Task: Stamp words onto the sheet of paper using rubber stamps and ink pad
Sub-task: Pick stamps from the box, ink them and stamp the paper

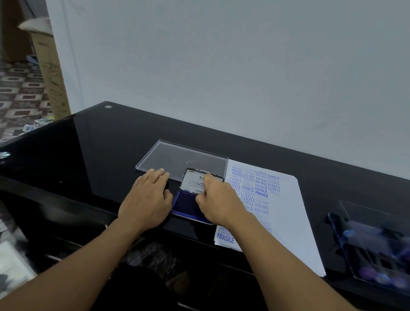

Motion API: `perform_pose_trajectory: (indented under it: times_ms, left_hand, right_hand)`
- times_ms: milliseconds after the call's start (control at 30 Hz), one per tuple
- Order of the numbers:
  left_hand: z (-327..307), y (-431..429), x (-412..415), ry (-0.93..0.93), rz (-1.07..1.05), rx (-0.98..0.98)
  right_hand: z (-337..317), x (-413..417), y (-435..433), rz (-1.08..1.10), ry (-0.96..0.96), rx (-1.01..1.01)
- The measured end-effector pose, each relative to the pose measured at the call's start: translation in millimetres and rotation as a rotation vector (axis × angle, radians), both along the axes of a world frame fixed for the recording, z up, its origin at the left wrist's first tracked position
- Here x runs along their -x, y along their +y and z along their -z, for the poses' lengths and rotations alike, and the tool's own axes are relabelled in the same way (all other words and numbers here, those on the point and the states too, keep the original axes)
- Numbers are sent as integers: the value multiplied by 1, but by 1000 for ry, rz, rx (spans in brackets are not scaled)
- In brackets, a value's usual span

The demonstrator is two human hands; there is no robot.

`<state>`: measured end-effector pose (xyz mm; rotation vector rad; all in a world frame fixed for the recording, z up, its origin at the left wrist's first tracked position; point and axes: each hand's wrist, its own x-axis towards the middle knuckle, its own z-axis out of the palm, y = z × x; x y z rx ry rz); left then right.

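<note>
The ink pad [186, 206] lies open on the black desk, its blue pad facing up and its lid [192, 178] tilted upright behind it. My right hand [216, 200] is over the pad with curled fingers on the inside of the lid, and the thumb is low near the pad. No stamp shows in that hand. My left hand [147, 197] rests flat on the desk just left of the pad, fingertips touching a clear plastic cover [174, 157]. The sheet of paper [282, 209] lies to the right, printed with several blue words.
A clear box [344, 228] with several purple-handled stamps stands at the desk's right end, blurred. The desk's back edge meets a pale wall. A small dark thing [167, 185] peeks out beside my left hand. A cardboard box [52, 71] stands on the floor at left.
</note>
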<state>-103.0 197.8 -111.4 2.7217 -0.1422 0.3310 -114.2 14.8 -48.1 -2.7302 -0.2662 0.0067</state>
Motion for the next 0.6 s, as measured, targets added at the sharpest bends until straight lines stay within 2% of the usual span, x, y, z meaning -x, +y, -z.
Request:
perform_pose_trajectory:
  times_ms: [133, 367, 600]
  left_hand:
    - [0, 0, 0, -5, 4, 6]
    - [0, 0, 0, -7, 2, 8]
    - [0, 1, 0, 0, 6, -3]
  right_hand:
    - [-2, -2, -2, 11, 23, -35]
    - [2, 1, 2, 2, -11, 37]
    - [-2, -2, -1, 27, 13, -26]
